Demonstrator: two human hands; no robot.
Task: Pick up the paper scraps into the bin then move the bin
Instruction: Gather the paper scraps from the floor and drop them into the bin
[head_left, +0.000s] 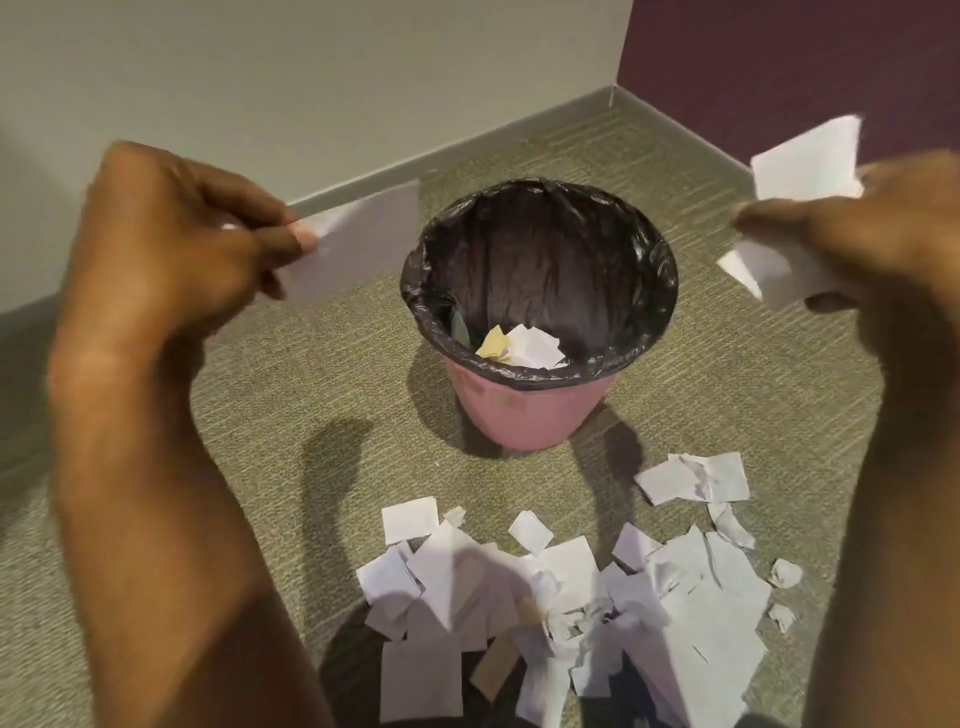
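A pink bin (524, 415) lined with a black bag (540, 260) stands on the carpet, with a few white and yellow scraps at its bottom (524, 345). My left hand (171, 244) is raised left of the bin, pinching a white paper piece (363, 239). My right hand (893, 244) is raised right of the bin, gripping white paper pieces (805, 166). A pile of white paper scraps (571, 597) lies on the floor in front of the bin, near me.
Grey-green carpet (311, 389) covers the floor. A pale wall with a skirting board (467, 140) runs behind the bin and meets a dark purple wall (779, 62) at the corner on the right.
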